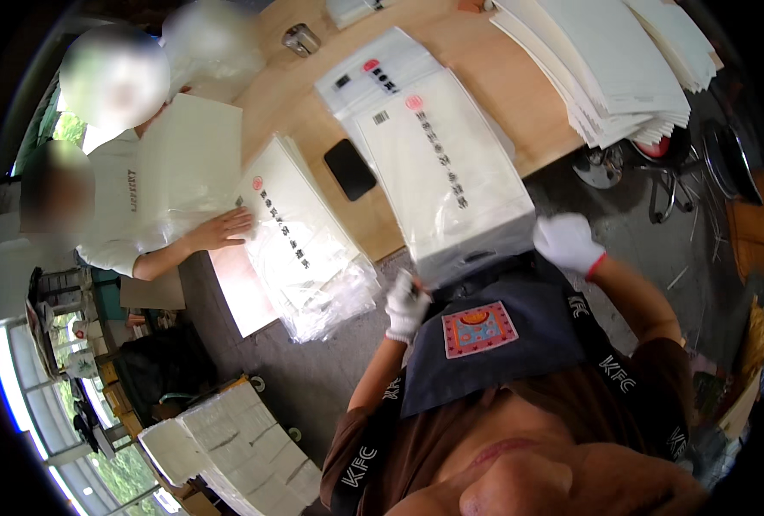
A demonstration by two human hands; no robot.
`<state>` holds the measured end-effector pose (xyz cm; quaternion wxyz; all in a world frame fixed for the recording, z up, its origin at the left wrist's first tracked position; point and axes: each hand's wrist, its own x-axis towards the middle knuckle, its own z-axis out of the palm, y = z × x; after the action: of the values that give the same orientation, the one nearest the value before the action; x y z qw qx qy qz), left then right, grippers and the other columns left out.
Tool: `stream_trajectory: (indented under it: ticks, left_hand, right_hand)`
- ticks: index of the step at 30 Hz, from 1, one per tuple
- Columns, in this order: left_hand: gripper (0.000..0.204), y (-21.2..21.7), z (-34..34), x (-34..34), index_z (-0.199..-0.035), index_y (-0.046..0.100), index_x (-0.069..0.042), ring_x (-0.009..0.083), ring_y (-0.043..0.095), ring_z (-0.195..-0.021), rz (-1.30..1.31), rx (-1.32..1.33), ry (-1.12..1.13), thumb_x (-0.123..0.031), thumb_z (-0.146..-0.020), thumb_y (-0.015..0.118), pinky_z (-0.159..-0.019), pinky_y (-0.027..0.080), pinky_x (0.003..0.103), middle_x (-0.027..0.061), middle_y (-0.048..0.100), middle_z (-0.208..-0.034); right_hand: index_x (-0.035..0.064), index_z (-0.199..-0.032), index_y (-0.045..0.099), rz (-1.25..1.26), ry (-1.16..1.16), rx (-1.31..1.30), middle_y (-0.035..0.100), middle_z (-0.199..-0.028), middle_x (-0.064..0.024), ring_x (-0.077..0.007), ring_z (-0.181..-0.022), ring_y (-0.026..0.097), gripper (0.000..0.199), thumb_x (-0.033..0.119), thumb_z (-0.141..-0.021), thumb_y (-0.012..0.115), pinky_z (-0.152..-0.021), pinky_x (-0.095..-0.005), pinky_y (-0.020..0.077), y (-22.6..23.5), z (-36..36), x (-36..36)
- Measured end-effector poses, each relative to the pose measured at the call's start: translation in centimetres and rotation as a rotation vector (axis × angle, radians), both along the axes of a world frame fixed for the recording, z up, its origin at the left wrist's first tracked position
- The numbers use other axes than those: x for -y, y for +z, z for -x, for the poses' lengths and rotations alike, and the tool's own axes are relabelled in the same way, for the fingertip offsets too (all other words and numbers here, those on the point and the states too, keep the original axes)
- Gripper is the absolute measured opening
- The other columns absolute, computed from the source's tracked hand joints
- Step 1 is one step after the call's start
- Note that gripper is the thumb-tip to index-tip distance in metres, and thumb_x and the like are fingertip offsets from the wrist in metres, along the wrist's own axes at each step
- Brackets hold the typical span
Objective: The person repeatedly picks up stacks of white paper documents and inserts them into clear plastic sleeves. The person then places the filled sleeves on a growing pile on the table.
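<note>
A thick stack of white printed sheets in clear plastic bags (438,163) lies in front of me on the table, its near end close to my apron. My left hand (408,307), in a white glove with bare fingertips, is closed beside the stack's near left corner; what its fingers hold, if anything, is hidden. Just off the near right corner is my right hand (569,244), also white-gloved and blurred, so its fingers cannot be made out. To the left of a black phone (349,170) sits a second bagged stack (292,232), with a co-worker's hand (224,230) resting on its left edge.
Large piles of white sheets (610,64) stand at the far right of the wooden table (520,112). A metal cup (300,39) is at the back. Two people are across to the left. White bundles (240,447) are stacked at lower left, and a wheeled stool (657,185) stands right.
</note>
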<state>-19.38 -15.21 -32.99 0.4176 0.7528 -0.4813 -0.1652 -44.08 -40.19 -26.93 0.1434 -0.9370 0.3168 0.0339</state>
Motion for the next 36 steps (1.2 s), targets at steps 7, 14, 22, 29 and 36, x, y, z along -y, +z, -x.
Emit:
stream_trajectory:
  ticks: [7, 14, 22, 29, 36]
  left_hand:
    - [0.047, -5.7, -1.3, 2.3, -0.119, 0.049, -0.002, 0.0168, 0.059, -0.09, -0.199, -1.375, 0.458, -0.037, -0.09, 0.061, -0.079, 0.048, 0.029, 0.0067, 0.059, -0.1]
    - [0.024, 3.3, -1.2, 5.5, -0.1, 0.056, 0.002, 0.0129, 0.05, -0.07, 0.121, -0.403, 0.334, -0.02, -0.092, 0.059, -0.063, 0.043, 0.027, 0.0062, 0.059, -0.076]
    - [0.029, 10.8, -6.7, -4.5, -0.118, 0.051, 0.006, 0.0087, 0.052, -0.085, 0.445, -0.385, 0.577, -0.014, -0.097, 0.049, -0.066, 0.047, 0.023, 0.0064, 0.058, -0.1]
    - [0.042, 9.6, -13.1, -10.0, -0.121, 0.052, 0.006, 0.0113, 0.051, -0.085, 0.446, -0.531, 0.87, -0.026, -0.095, 0.055, -0.074, 0.043, 0.025, 0.0071, 0.06, -0.1]
    - [0.029, 2.7, -18.5, -15.3, -0.098, 0.064, -0.003, 0.0095, 0.042, -0.065, -0.096, -0.356, 1.061, -0.028, -0.088, 0.055, -0.059, 0.037, 0.027, -0.0005, 0.052, -0.072]
  right_hand:
    - [0.0052, -0.089, 0.062, -0.782, -0.447, 0.454, 0.065, -0.077, -0.0073, -0.0165, -0.063, 0.063, 0.024, 0.028, -0.09, 0.052, -0.056, -0.0312, 0.0463, -9.0, 2.3, 4.9]
    - [0.0033, -0.127, 0.05, -1.617, -0.47, 0.607, 0.063, -0.1, -0.0044, -0.0081, -0.074, 0.057, 0.039, 0.019, -0.092, 0.056, -0.065, -0.0211, 0.0457, -10.9, -4.5, 0.9]
    - [0.003, -0.105, 0.06, -1.549, -0.028, 0.513, 0.063, -0.082, -0.0003, -0.006, -0.059, 0.05, 0.027, 0.025, -0.09, 0.062, -0.052, -0.0209, 0.038, -4.4, -18.4, -3.2]
    - [0.0006, -0.108, 0.06, -1.661, 0.069, 0.617, 0.066, -0.093, -0.0055, -0.0101, -0.072, 0.063, 0.029, 0.024, -0.09, 0.062, -0.062, -0.0246, 0.05, -5.6, -27.6, -7.6]
    - [-0.0012, -0.103, 0.059, -1.423, 0.044, 0.276, 0.065, -0.084, -0.0091, -0.0142, -0.063, 0.061, 0.029, 0.024, -0.09, 0.059, -0.051, -0.027, 0.0484, -5.3, -30.9, -12.1]
